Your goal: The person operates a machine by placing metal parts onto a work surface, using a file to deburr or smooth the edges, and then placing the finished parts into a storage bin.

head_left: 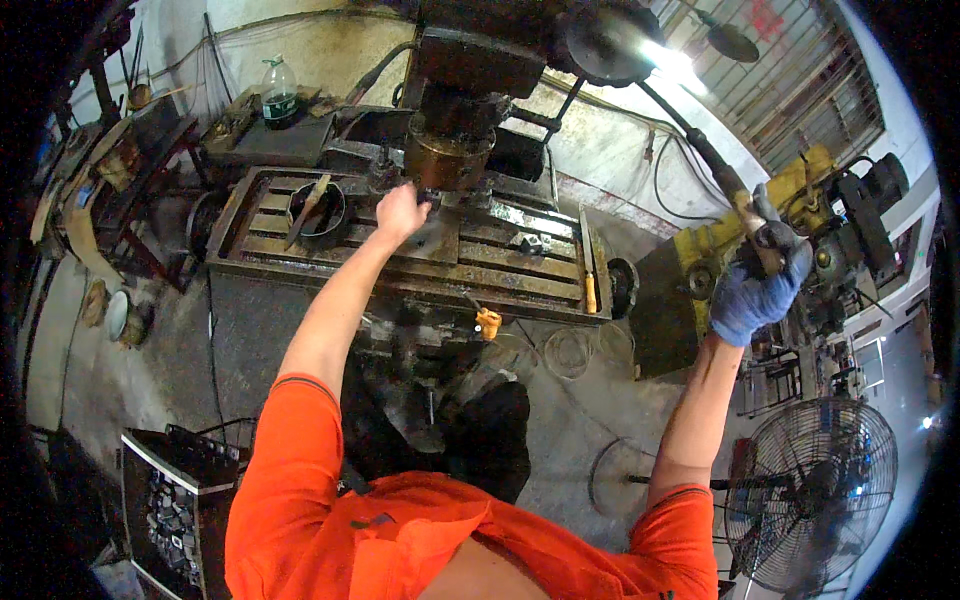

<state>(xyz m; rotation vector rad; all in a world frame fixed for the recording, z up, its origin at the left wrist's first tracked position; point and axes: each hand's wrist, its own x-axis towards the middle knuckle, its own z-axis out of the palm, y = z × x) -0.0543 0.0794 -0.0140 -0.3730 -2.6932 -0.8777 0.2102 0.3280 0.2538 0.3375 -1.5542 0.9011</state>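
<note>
While the right hand (757, 290), in a blue glove, is closed in a full fist around the lower end of a long feed lever (715, 165), the lever's long axis runs diagonally from that grip at the right up and leftward to the head of the drill press (470, 70); its dark shaft curves slightly in this wide view, and its gripped end points down and to the right. Left hand (400, 212): bare, arm stretched forward, fingers curled over something small on the machine table (500, 255) directly under the brass-coloured spindle collar (447, 160); what it pinches is hidden by the fingers, and I cannot tell how tightly they close. Table: slotted, dark, oily, lying crosswise in front of the person. On its left part, a round black pot (318, 210) with a flat stick leaning in it. Along its right edge, a tool with an orange handle (590, 292). Below its front edge, an orange knob (488, 322). Behind, on a bench, a clear plastic bottle (279, 92). Right of the lever, a yellow machine (720, 240). Lower right, a standing cage fan (812, 490). Lower left, an open box of small parts (175, 500). Both sleeves orange.
</note>
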